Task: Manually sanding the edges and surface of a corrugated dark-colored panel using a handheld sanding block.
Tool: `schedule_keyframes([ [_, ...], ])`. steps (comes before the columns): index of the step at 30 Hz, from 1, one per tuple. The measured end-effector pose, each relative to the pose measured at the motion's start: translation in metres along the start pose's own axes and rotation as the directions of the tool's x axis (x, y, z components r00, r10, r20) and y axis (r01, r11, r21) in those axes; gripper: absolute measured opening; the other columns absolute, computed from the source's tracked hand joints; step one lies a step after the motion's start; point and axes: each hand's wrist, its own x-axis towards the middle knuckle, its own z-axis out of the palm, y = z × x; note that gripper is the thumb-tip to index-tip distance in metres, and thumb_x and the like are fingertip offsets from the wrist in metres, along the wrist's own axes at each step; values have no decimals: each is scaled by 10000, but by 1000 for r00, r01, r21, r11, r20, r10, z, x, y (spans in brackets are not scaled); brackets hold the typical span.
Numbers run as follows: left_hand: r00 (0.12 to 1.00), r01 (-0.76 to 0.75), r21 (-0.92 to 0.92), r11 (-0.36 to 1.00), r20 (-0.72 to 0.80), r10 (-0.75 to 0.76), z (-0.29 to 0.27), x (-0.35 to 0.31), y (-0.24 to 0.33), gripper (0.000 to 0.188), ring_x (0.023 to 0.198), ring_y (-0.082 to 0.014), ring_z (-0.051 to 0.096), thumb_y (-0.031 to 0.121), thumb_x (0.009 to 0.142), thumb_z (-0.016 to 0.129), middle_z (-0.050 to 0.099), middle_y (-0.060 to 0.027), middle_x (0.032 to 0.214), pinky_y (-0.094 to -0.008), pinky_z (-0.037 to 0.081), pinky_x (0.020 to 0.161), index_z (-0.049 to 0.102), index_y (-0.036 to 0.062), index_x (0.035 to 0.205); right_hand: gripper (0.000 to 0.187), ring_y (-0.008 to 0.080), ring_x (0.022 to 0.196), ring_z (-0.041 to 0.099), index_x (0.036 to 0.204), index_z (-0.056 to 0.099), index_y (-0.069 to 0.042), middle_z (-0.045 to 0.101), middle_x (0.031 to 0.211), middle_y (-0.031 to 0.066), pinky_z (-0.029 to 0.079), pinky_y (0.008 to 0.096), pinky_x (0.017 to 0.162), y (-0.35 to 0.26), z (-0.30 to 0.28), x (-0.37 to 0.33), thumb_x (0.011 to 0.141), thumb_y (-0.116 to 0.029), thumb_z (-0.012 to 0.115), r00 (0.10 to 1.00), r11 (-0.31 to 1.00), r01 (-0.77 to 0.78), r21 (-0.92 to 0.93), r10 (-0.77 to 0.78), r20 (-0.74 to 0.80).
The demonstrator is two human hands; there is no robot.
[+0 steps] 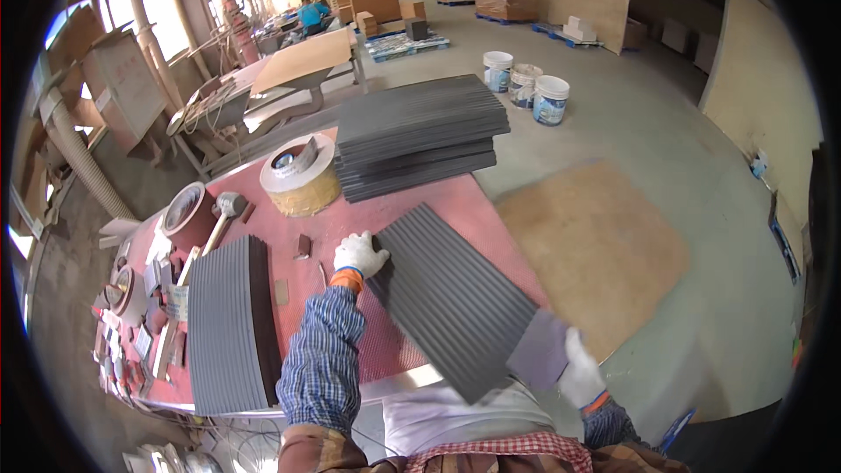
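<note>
A dark grey grooved panel (451, 298) lies slanted across the red-topped table (307, 315), its near end reaching past the table's front edge. My left hand (359, 254), in a white glove, grips the panel's far left corner. At the panel's near right end, my right hand (581, 374), also gloved, holds a purple-grey sheet of sandpaper (539, 350) against or just over the edge; whether it touches cannot be told. The right hand is slightly blurred. Left of my left forearm stands a stack of similar grooved panels (228, 324).
A taller panel stack (412, 131) stands at the table's far end, beside a big tape roll (300, 180). A mallet (229, 206) and small tools crowd the left side. Several buckets (550, 101) and a brown board (604, 245) are on the floor. A person (311, 15) works far back.
</note>
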Motion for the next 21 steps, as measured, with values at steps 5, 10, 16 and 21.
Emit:
schedule_keyframes([
  [5, 992, 78, -50, 996, -99, -83, 11, -138, -3, 617, 884, -451, 706, 510, 888, 684, 713, -250, 941, -536, 557, 769, 529, 22, 1233, 613, 155, 1064, 661, 1285, 637, 22, 698, 1176, 71, 512, 312, 951, -96, 19, 52, 1061, -525, 478, 999, 954, -24, -298, 11, -45],
  [10, 983, 178, -286, 942, 92, -158, 26, -274, 34, 592, 769, -475, 701, 459, 910, 677, 699, -238, 839, -560, 555, 691, 464, 26, 1253, 740, 205, 1084, 655, 1256, 637, 90, 708, 1167, 137, 484, 320, 948, -114, 18, 187, 1016, -594, 491, 987, 707, -34, -707, 135, 87],
  [16, 977, -191, -321, 928, 35, 213, 34, -356, 66, 690, 1034, -434, 655, 324, 943, 650, 652, -310, 1045, -492, 508, 937, 352, 125, 1532, 786, 295, 1127, 650, 1247, 637, 109, 712, 1188, 206, 451, 354, 984, -79, 157, 305, 985, -611, 465, 924, 263, 256, -930, 218, 316],
  [21, 770, -29, -642, 766, 474, 426, 67, -327, 110, 714, 976, -440, 690, 338, 1019, 555, 677, -281, 1105, -481, 546, 899, 197, 237, 1629, 726, 400, 1169, 640, 1199, 685, 12, 688, 1191, 276, 457, 441, 1022, -7, 295, 287, 947, -627, 448, 705, 6, 639, -769, 394, 589],
])
